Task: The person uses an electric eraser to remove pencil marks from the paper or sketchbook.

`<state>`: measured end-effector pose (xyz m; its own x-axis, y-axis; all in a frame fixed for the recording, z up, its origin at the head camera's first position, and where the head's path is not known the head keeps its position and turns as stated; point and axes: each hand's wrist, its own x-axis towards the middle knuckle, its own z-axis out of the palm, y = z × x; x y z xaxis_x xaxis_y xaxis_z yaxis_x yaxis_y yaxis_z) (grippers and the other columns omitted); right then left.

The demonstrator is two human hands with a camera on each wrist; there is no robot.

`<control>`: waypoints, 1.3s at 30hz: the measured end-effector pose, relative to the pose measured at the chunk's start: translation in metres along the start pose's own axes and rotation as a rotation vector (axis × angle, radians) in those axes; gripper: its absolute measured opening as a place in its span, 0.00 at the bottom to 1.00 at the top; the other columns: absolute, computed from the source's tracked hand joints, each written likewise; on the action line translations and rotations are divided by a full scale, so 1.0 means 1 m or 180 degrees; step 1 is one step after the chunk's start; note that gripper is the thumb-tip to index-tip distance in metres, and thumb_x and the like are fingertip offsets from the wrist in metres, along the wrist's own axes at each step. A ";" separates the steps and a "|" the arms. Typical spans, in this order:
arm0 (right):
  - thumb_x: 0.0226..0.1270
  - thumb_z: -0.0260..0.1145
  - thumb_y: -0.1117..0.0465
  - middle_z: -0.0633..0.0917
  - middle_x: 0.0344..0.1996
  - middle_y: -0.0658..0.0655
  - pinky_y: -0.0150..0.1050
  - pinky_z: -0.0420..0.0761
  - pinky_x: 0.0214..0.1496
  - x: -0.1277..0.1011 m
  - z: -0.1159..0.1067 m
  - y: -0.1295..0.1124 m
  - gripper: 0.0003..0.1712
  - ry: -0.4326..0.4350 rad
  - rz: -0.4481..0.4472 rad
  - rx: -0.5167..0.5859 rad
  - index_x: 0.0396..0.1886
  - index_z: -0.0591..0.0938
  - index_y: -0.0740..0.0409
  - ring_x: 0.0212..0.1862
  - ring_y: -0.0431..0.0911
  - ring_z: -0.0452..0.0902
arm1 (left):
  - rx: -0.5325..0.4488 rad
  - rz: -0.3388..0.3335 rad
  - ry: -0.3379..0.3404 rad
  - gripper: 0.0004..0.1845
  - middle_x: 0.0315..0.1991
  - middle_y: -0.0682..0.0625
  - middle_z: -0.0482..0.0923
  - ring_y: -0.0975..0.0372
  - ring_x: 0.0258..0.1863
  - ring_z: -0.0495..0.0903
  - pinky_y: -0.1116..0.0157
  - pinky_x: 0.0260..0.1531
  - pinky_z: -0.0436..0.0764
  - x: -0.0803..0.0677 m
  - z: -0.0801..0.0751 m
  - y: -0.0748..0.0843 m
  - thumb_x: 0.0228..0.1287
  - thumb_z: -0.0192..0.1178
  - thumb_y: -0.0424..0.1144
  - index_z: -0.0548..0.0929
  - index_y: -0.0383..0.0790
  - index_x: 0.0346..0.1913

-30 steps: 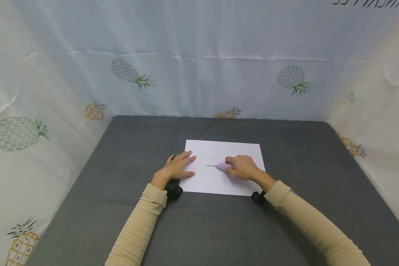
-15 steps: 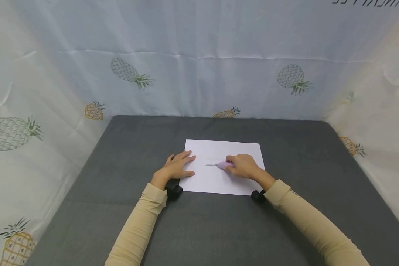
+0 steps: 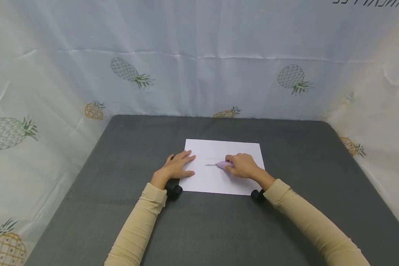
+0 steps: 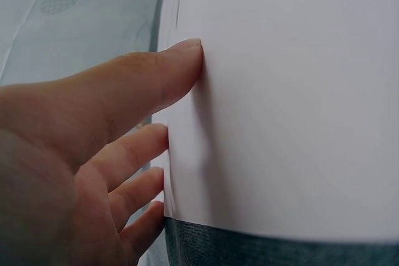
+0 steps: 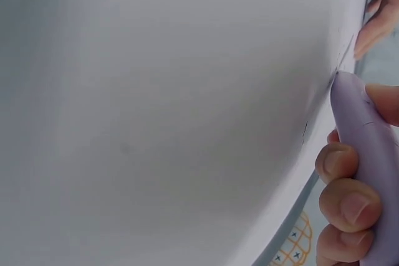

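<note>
On the dark grey felt-like tabletop [image 3: 219,229], a white rectangular sheet of paper [image 3: 212,181] is laid flat, near the middle, long edges running left to right.

Left hand [image 3: 176,168]: laid flat on the paper's left edge, fingers straight and spread, nothing gripped. In the left wrist view the fingertips [image 4: 181,60] are seen pressed against the sheet [image 4: 287,104], with the palm kept off it on the tabletop side.

Right hand [image 3: 242,166]: curled round a pale lilac plastic pen-shaped tool with a thin metal tip [image 3: 221,164]. The tool is held low, nearly flat to the paper, tip pointed left towards the left hand. In the right wrist view the lilac body [image 5: 368,154] is seen wrapped by curled fingers [image 5: 346,204], its front end brought down to the paper surface [image 5: 156,123]; whether the tip actually touches cannot be told from that view.

Relative layout: the tool is located on the paper's centre-right part, between the two hands; its tip is kept clearly apart from the left fingertips, with bare paper between. The right hand is placed fully over the sheet, the left only on its edge.

Both forearms are covered by beige long sleeves [image 3: 136,229]. A small black wrist-mounted device [image 3: 173,192] is seen under each wrist, at the paper's near edge.

The table is enclosed on three sides by a white fabric backdrop printed with pineapples [image 3: 129,72].
</note>
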<state>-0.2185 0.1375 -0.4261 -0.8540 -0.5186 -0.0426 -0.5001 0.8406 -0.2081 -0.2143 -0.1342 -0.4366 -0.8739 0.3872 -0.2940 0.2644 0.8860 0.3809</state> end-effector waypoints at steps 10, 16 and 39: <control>0.63 0.63 0.53 0.85 0.26 0.54 0.32 0.61 0.27 -0.001 0.013 -0.001 0.13 -0.0120 0.0030 0.0027 0.42 0.82 0.55 0.25 0.44 0.69 | -0.0027 -0.0018 -0.0065 0.37 0.79 0.48 0.48 0.52 0.79 0.48 0.40 0.75 0.43 -0.002 0.013 -0.003 0.66 0.58 0.52 0.60 0.49 0.74; 0.63 0.62 0.53 0.84 0.24 0.55 0.32 0.61 0.26 -0.001 0.016 0.002 0.13 -0.0089 -0.0010 0.0049 0.42 0.82 0.56 0.24 0.44 0.68 | -0.0008 0.0034 -0.0056 0.37 0.79 0.48 0.48 0.51 0.79 0.48 0.39 0.75 0.44 0.001 0.017 -0.007 0.66 0.58 0.53 0.60 0.49 0.74; 0.63 0.63 0.54 0.82 0.20 0.55 0.33 0.61 0.24 0.014 0.003 0.007 0.12 0.0074 -0.0079 -0.0108 0.41 0.81 0.57 0.23 0.45 0.69 | 0.0098 0.0078 -0.0021 0.37 0.80 0.49 0.45 0.53 0.80 0.45 0.40 0.75 0.41 0.013 -0.003 -0.009 0.67 0.56 0.53 0.57 0.50 0.75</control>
<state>-0.2337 0.1356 -0.4307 -0.8442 -0.5358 -0.0150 -0.5253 0.8326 -0.1756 -0.2296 -0.1374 -0.4412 -0.8643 0.4104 -0.2909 0.2982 0.8837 0.3608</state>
